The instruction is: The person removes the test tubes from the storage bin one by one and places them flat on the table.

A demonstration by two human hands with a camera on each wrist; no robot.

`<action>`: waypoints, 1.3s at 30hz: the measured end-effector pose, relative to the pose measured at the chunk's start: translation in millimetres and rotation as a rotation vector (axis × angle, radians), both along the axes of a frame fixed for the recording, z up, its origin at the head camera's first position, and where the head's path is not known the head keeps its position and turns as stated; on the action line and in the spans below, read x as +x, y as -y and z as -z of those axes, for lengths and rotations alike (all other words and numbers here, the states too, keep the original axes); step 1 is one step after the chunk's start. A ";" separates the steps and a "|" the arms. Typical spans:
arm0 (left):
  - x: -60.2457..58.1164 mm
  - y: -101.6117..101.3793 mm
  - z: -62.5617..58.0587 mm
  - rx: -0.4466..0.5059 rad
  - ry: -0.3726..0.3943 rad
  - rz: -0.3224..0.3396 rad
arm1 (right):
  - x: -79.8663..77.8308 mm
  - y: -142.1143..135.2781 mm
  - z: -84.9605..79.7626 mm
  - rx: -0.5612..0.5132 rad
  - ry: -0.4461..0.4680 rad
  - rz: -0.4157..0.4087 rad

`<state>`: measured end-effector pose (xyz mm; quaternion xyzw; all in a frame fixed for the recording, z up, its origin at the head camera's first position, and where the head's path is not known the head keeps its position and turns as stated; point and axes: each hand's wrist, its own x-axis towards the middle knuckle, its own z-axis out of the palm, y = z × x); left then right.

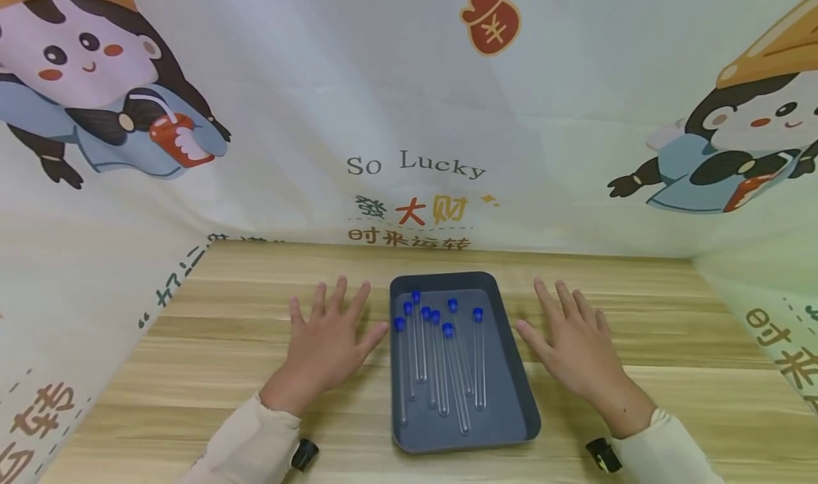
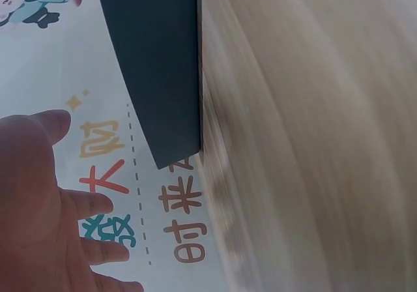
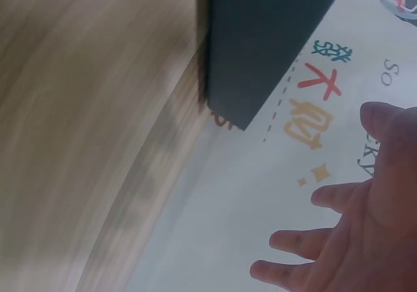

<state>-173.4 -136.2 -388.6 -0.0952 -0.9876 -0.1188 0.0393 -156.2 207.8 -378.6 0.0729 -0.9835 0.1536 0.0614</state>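
A dark grey rectangular tray (image 1: 505, 427) lies on the table in the head view. In it lie several clear test tubes with blue caps (image 1: 478, 315), caps toward the far end and rounded ends toward the near side. To the tray's left is the left hand (image 1: 329, 345), palm down with fingers spread, its thumb tip close to the rim. The right hand (image 1: 578, 349) mirrors it on the right side, fingers spread and holding nothing. Both wrist views show the tray's outer wall (image 2: 156, 64) beside the hands; the tubes are hidden there.
The table (image 1: 224, 370) has a light wood-grain top. Behind it and along both sides hangs a white printed cloth (image 1: 415, 94) with cartoon figures and lettering. Small black wrist devices (image 1: 304, 454) sit under both cream sleeves (image 1: 246, 445).
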 end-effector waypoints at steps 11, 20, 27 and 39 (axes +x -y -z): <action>5.9 -6.3 -1.3 0.026 -0.013 0.004 | 5.8 6.2 -0.9 -0.069 0.031 -0.045; 7.6 -24.4 -7.7 0.007 -0.048 0.044 | 2.2 0.2 6.1 -0.438 0.211 -0.107; 2.6 -43.9 -12.4 -0.024 -0.003 0.070 | -5.6 -2.8 11.2 -0.654 0.293 -0.131; 1.3 -48.8 -1.8 -0.067 -0.054 0.086 | -10.1 -5.9 32.8 -0.970 0.660 -0.285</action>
